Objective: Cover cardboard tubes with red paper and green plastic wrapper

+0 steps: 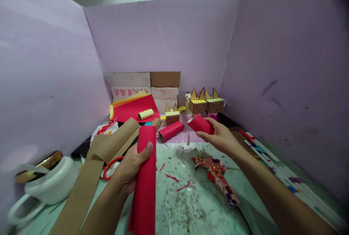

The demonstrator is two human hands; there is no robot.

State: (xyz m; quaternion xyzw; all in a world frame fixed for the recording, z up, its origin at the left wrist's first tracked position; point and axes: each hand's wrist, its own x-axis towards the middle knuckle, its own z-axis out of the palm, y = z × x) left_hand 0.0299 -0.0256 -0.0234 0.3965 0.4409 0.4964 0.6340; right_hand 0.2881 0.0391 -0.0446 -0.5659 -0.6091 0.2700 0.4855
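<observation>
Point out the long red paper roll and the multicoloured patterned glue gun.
Long red paper roll (146, 188), head view: on its outer side.
Multicoloured patterned glue gun (217, 175), head view: on the middle of its body.

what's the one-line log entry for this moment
left hand: holding long red paper | right hand: holding red tube | glue gun: on table
</observation>
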